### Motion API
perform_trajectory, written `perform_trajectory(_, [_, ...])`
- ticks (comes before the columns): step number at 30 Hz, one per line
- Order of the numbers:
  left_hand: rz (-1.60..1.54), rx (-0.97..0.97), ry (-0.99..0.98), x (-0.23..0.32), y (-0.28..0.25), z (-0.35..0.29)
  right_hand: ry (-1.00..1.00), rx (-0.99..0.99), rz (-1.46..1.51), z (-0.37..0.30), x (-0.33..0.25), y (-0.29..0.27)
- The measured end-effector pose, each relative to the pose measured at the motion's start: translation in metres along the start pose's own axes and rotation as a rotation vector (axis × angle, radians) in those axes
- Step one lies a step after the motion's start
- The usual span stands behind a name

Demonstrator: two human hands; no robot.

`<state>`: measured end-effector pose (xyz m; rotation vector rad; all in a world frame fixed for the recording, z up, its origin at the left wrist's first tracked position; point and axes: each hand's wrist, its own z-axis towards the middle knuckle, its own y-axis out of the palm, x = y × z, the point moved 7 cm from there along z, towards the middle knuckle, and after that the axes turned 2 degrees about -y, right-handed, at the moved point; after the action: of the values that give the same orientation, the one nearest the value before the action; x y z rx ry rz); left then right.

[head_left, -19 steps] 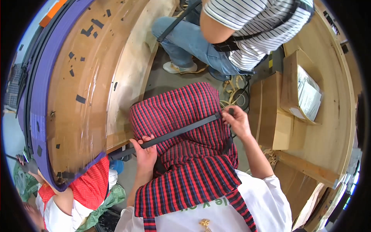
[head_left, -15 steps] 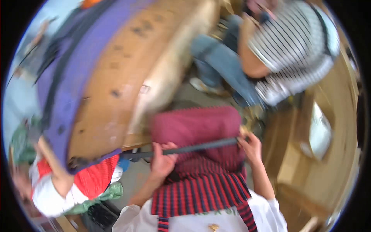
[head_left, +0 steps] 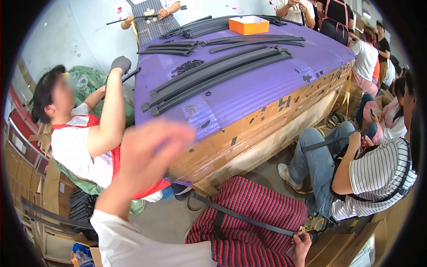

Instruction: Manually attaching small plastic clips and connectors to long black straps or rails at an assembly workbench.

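Note:
A long, flat dark grey strip (head_left: 251, 220) lies slantwise across my lap, over a red-and-black striped apron (head_left: 262, 196). At the strip's right end my right hand (head_left: 301, 244) is closed, with fingers and thumb pinching it. My left hand (head_left: 153, 149) is raised off the strip, in front of the near left corner of a purple-covered table (head_left: 249, 89). Motion smears its fingers, so whether they hold anything cannot be made out. Beyond it on the table lie several long dark strips (head_left: 222, 73) and a small heap of little black pieces (head_left: 187, 67).
An orange box (head_left: 249, 26) stands on the table's far part. At left sits a person in a red apron (head_left: 100, 147); at right, one in a striped shirt (head_left: 378, 171) holds a strip. Cardboard boxes (head_left: 338, 244) stand by my right side.
My left hand has let go of the strip and risen toward the table. My right hand still grips the strip's end. The view has swung, showing more of the tabletop.

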<state>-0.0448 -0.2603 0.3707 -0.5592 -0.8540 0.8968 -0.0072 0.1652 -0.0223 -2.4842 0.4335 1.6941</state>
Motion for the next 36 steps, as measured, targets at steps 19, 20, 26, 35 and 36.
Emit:
perform_trajectory(19, [0.443,-0.002,0.237,-0.040,0.031,0.082,-0.061,0.094,-0.014,-0.016,0.003,-0.007])
perform_trajectory(20, [0.463,0.017,0.237,-0.015,0.027,0.071,-0.071,0.103,-0.028,-0.018,0.006,-0.009])
perform_trajectory(26, [-0.507,-0.603,0.315,0.097,0.163,-0.067,-0.078,0.043,-0.092,-0.011,0.012,-0.010])
perform_trajectory(35, [-0.857,-1.281,-0.282,0.117,0.424,-0.154,-0.143,0.151,0.095,-0.039,-0.016,-0.022])
perform_trajectory(36, [-0.848,-1.328,-0.271,0.122,0.431,-0.159,-0.131,0.140,0.109,-0.043,-0.012,-0.022])
